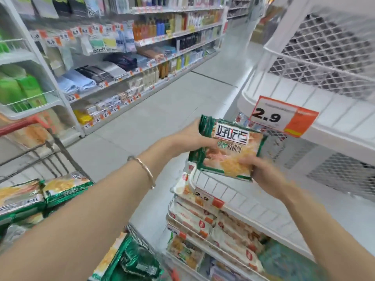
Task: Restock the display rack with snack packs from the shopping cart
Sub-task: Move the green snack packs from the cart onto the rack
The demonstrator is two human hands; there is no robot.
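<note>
1. Green-edged snack packs (63,189) lie stacked in the shopping cart (58,147) at lower left, with more of them (132,260) at the bottom edge; the cart's red handle (18,126) shows above them.
2. Both bare forearms reach forward from the bottom of the view, and the left wrist wears a thin metal bracelet (144,171).
3. The left grip (190,136) clasps the upper left edge of one snack pack (227,147), a green-bordered bag with orange artwork and large printed characters.
4. The right grip (261,173) clutches the same pack at its lower right corner, fingers curled over the front.
5. The pack is held tilted in the air, just above the front rim of a tier of the white display rack (243,205).
6. The tiers below that rim carry white and orange packs (198,220), packed closely.
7. An orange price sign (282,116) reading 2.9 hangs on the tier above, just beyond the held pack.
8. Farther off, a pale tiled floor (162,110) runs down the aisle beside long shelves (142,57) of bottles, towels and boxed goods.
</note>
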